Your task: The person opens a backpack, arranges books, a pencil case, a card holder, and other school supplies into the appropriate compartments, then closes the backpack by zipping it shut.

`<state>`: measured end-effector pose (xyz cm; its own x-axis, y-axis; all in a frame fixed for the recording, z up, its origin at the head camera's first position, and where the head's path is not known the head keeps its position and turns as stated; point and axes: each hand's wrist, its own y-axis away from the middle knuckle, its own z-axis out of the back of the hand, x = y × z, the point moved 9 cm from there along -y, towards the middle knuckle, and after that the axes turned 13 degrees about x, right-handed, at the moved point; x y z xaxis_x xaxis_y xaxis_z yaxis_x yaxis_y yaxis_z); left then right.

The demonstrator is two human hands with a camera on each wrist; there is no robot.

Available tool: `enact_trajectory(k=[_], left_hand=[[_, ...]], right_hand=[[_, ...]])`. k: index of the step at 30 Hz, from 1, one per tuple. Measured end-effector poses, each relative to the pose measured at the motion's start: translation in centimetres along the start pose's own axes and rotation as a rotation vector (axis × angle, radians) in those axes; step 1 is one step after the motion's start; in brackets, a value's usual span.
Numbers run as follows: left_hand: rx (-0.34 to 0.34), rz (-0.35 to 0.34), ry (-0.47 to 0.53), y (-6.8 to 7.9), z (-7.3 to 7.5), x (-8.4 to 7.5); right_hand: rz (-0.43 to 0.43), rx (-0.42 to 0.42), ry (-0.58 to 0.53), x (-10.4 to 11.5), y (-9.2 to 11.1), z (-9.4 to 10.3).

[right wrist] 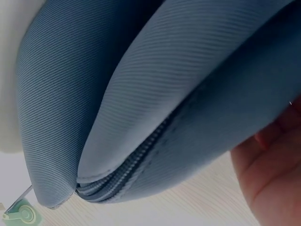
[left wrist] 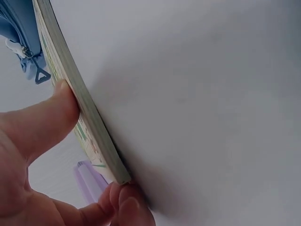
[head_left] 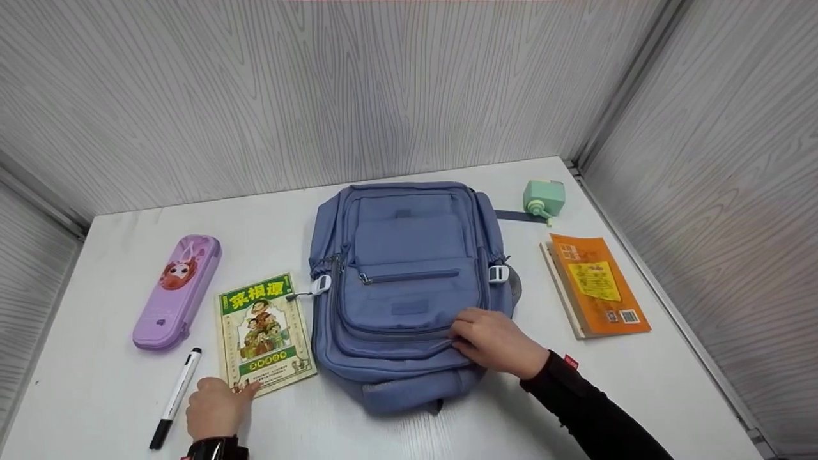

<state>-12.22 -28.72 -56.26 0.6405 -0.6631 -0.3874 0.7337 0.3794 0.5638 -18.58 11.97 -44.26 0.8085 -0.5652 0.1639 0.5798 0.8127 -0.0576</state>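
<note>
A blue backpack [head_left: 409, 239] lies flat with its front pockets facing up. My right hand [head_left: 497, 340] grips the fabric at its lower right, fingertips pressed into the folds by the front pocket. Seen from the right wrist, the backpack's padded layers [right wrist: 141, 94] and a zipper [right wrist: 136, 160] fill the view, with part of the hand [right wrist: 275, 174] at the right edge. My left hand [head_left: 216, 409] holds the near left corner of a green and cream book [head_left: 265, 332]. Its thumb [left wrist: 59, 103] lies against the book's edge, and the other fingers are curled at the corner.
Left of the book are a purple pencil case [head_left: 167, 306] and a black-and-white marker [head_left: 177, 396]. On the right lie an orange-covered book [head_left: 594, 281] and a green pencil sharpener [head_left: 545, 197]. Patterned panels [head_left: 383, 89] enclose the white table at back and sides.
</note>
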Motion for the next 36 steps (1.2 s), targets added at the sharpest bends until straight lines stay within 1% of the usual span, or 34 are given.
enact_trajectory(k=[4, 7, 10, 14, 18, 21, 23, 25, 29, 31, 32, 33, 36], left_hand=[[0.013, -0.012, 0.011, -0.1, -0.1, 0.0], [0.028, -0.014, 0.021, -0.2, -0.2, 0.1], [0.040, -0.005, 0.033, -0.3, -0.3, 0.3], [0.043, 0.001, 0.047, -0.4, -0.2, 0.4], [0.047, -0.001, 0.071, -0.4, 0.0, 0.7], [0.051, 0.004, 0.100, -0.4, 0.1, 0.9], [0.065, 0.006, 0.117, -0.5, 0.1, 1.0], [0.092, 0.005, 0.124, -0.6, 0.0, 1.0], [0.165, -0.025, 0.138, -0.6, -0.3, 0.9], [0.188, -0.049, 0.184, -0.5, -0.4, 1.0], [0.192, -0.057, 0.225, -0.4, -0.4, 1.1], [0.196, -0.069, 0.290, -0.2, -0.4, 1.2], [0.214, -0.115, 0.563, 0.2, -0.4, 1.4]], right_hand=[[0.029, -0.075, -0.025, 0.0, 0.1, 1.2], [0.015, -0.086, -0.078, -0.2, -0.1, 2.0], [-0.020, -0.047, -0.161, -0.7, -0.6, 2.4], [-0.057, 0.041, -0.261, -1.4, -1.4, 2.4], [-0.058, 0.104, -0.323, -1.8, -1.9, 2.3], [-0.050, 0.122, -0.358, -2.0, -2.2, 2.6], [-0.054, 0.118, -0.373, -2.1, -2.3, 3.0], [-0.061, 0.094, -0.383, -2.2, -2.4, 3.4], [-0.078, 0.007, -0.376, -2.4, -2.4, 4.6], [-0.084, -0.049, -0.368, -2.4, -2.3, 5.4], [-0.086, -0.076, -0.366, -2.4, -2.3, 5.8], [-0.087, -0.104, -0.365, -2.4, -2.3, 6.3], [-0.096, -0.185, -0.370, -2.5, -2.4, 7.7]])
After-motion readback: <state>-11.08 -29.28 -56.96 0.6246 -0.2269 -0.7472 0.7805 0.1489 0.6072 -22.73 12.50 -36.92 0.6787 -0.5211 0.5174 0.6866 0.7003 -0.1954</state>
